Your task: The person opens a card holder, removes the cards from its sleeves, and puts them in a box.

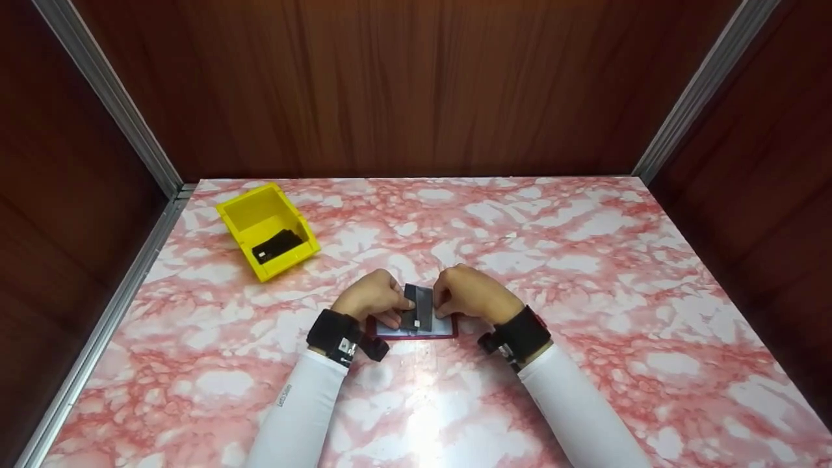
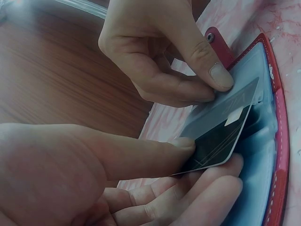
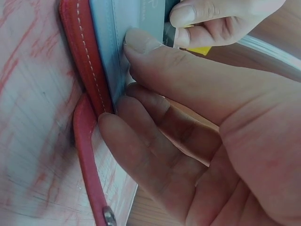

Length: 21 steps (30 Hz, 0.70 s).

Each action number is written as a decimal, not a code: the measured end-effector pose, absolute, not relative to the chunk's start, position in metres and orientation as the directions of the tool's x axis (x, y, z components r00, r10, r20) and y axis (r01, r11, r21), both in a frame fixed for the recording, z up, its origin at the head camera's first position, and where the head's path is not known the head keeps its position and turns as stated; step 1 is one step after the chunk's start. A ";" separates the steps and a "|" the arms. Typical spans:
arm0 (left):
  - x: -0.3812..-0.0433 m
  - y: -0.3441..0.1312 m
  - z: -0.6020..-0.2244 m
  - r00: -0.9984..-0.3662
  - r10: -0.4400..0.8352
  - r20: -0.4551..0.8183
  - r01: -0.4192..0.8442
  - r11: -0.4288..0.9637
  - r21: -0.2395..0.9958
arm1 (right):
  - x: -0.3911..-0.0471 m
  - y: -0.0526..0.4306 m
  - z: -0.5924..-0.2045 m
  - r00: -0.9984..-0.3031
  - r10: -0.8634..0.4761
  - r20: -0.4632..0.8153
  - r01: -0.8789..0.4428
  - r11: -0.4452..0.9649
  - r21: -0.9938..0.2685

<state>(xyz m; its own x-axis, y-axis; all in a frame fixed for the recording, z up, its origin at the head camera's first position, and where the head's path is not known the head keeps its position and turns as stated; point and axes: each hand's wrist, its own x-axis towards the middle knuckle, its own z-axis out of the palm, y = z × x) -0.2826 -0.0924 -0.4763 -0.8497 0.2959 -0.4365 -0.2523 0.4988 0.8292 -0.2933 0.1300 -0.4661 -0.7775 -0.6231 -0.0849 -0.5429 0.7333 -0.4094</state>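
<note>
A red card holder [image 1: 448, 336] with clear plastic sleeves lies open on the table before me. My left hand [image 1: 374, 298] pinches a black card [image 2: 211, 146] between thumb and fingers, and the card has a small pale rectangle near one edge. Part of the card lies under a clear sleeve [image 2: 200, 117]; how deep it sits is hard to tell. On the other side, my right hand [image 1: 473, 292] pinches the sleeve edge [image 3: 113, 47] between thumb and fingers. From the holder sticks a red strap [image 3: 87, 155] with a metal snap.
At the left back of the pink-and-white marbled table [image 1: 585, 260] stands a yellow bin [image 1: 242, 224] with several black cards [image 1: 279, 246] in it. Brown wood-grain panels [image 1: 403, 91] with metal corner posts enclose the table at the back and both sides.
</note>
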 end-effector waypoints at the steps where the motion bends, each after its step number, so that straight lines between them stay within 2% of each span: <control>1: -0.283 -0.092 -0.477 -0.851 0.295 -0.436 -0.253 0.496 0.830 | -0.293 0.130 -0.466 -0.777 -0.624 -0.085 -0.544 0.732 -0.410; 21: -0.284 -0.093 -0.475 -0.854 0.266 -0.446 -0.262 0.521 0.812 | -0.292 0.130 -0.464 -0.783 -0.613 -0.104 -0.530 0.746 -0.404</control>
<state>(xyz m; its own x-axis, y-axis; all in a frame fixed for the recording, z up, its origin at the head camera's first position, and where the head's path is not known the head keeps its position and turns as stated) -0.2836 -0.0931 -0.4746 -0.8543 0.2664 -0.4462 -0.2618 0.5211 0.8124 -0.2924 0.1300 -0.4643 -0.7834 -0.6128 -0.1038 -0.5296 0.7457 -0.4043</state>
